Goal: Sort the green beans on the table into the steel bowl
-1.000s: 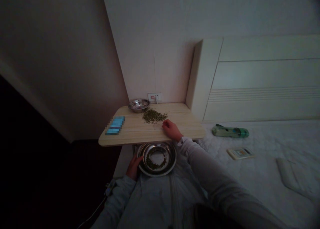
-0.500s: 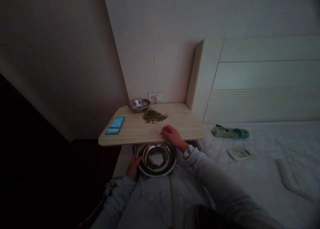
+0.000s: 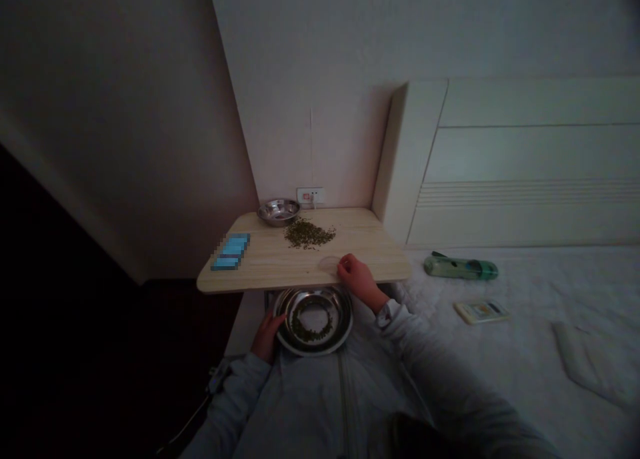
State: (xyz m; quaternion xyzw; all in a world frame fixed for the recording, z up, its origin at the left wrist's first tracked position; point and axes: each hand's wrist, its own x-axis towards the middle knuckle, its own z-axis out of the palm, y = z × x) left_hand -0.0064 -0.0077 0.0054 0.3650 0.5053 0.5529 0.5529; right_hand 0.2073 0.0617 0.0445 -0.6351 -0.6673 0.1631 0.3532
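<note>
Head view: right hand [image 3: 354,277] has drawn back toward tabletop's [image 3: 273,262] near edge, pinching a clear thin piece [image 3: 328,265]; green pile [image 3: 306,233] unchanged, mid-tabletop. Left hand [image 3: 266,337] grips steel bowl [image 3: 314,352] below tabletop's near edge. Small bowl [image 3: 279,221] on tabletop's far-left, wall [image 3: 300,65] behind, mattress [image 3: 435,339] right.

I get a dim feed, light source out of view, lower left near-black. Soft shadow beside the headboard [image 3: 525,159], weak glints on the steel bowl [image 3: 347,329]. Fine detail mushy, edges stretched, upper-right corner dark, 1 blocky pixelated patch [image 3: 231,251].
</note>
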